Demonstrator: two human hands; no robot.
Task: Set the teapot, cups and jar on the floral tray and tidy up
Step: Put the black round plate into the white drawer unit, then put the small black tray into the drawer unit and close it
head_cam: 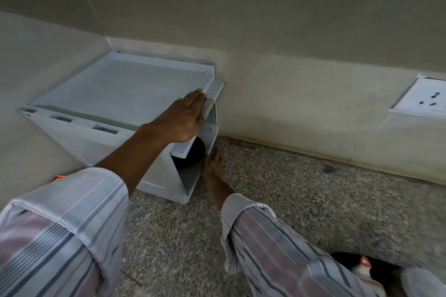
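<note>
Left hand [183,119] at frame centre, flat, palm down, fingers together and extended, striped sleeve pushed up the forearm, right hand [212,164] just below it, reaching forward, fingers partly hidden

Dim, flat indoor light, no visible source, slight warm-grey cast. No glare. Soft shadows only: dark pocket inside the white cabinet [125,94] opening, faint shade under the left hand [183,120]. Strong wide-angle bend: wall [265,19] and floor [313,200] lines tilt and curve toward the edges. Overall soft; striped sleeves [60,236] up close are smeared, bottom-right corner blurred, wall socket [424,96] slightly washed out.
</note>
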